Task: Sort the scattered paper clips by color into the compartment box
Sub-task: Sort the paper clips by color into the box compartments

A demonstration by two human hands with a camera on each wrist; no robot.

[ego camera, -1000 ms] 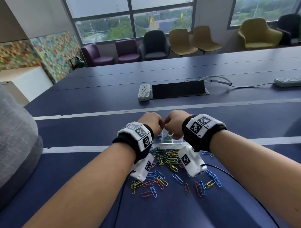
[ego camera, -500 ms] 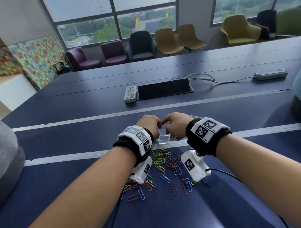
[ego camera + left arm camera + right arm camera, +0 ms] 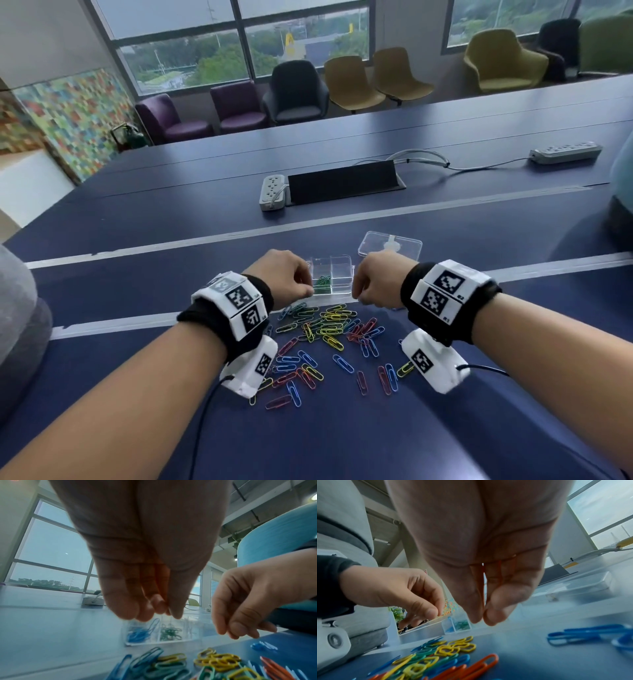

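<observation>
**Once the lid is off, the sorting can go on**

Where half a second ago both hands were bunched together over the box, they now hang apart at either side of it, at the centre of the head view. The left hand [image 3: 284, 277] is at the box's left edge, its thumb and fingertips drawn into a pinch; whether anything is caught in that pinch cannot be told. The right hand [image 3: 380, 281] is at the right edge with fingers curled and thumb tip against a finger, and nothing shows between them.

The clear box [image 3: 330, 260] stands open on the desk [image 3: 342, 428]. Its lid [image 3: 390, 245], which was not in sight a second ago, lies flat just beyond the right hand, up and to the right of the box. Green clips [image 3: 322, 284] fill one near compartment, and the left wrist view shows blue clips [image 3: 137, 634] in the one beside it.

The loose clips [image 3: 329, 325], yellow, blue, red and green, are spread across the lower middle of the frame, just in front of the box. With every compartment now open to reach, most of the sorting appears to be ahead.
</observation>
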